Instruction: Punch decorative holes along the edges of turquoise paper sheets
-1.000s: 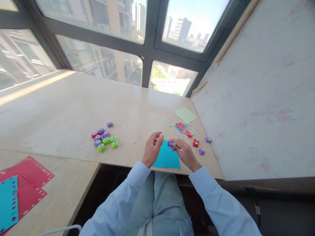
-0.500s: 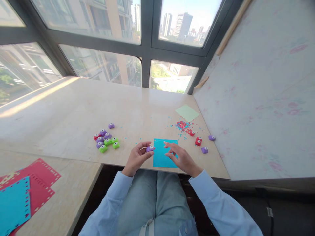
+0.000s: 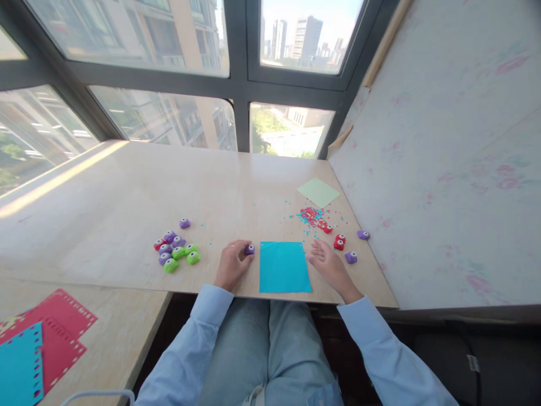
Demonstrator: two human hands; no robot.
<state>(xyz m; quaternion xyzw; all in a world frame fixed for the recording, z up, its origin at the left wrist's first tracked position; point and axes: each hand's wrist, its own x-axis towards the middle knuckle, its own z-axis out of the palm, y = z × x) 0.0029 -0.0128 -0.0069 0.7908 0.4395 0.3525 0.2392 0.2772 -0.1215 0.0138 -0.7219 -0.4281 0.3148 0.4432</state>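
Between the thumb and fingers of my left hand (image 3: 234,263) is a small purple paper punch (image 3: 249,249), held just left of the blue paper sheet (image 3: 284,268). The square sheet lies flat near the table's front edge, with tiny marks at its two far corners. My right hand (image 3: 328,266) is by the sheet's right edge, fingers apart, holding nothing. To its right are red punches (image 3: 339,242) and a purple punch (image 3: 351,257). Beyond it lies a pile of red and blue paper bits (image 3: 311,216).
A pale green sheet (image 3: 318,192) lies at the back right, near the wall. Several purple, red and green punches (image 3: 178,252) are grouped at the left. Red sheets with punched edges (image 3: 63,313) and a punched blue sheet (image 3: 21,361) overlap on the lower-left surface.
My left hand has moved left off the blue sheet, with the purple punch still in it. My right hand has drawn back to the right, uncovering the sheet. The view has shifted slightly.
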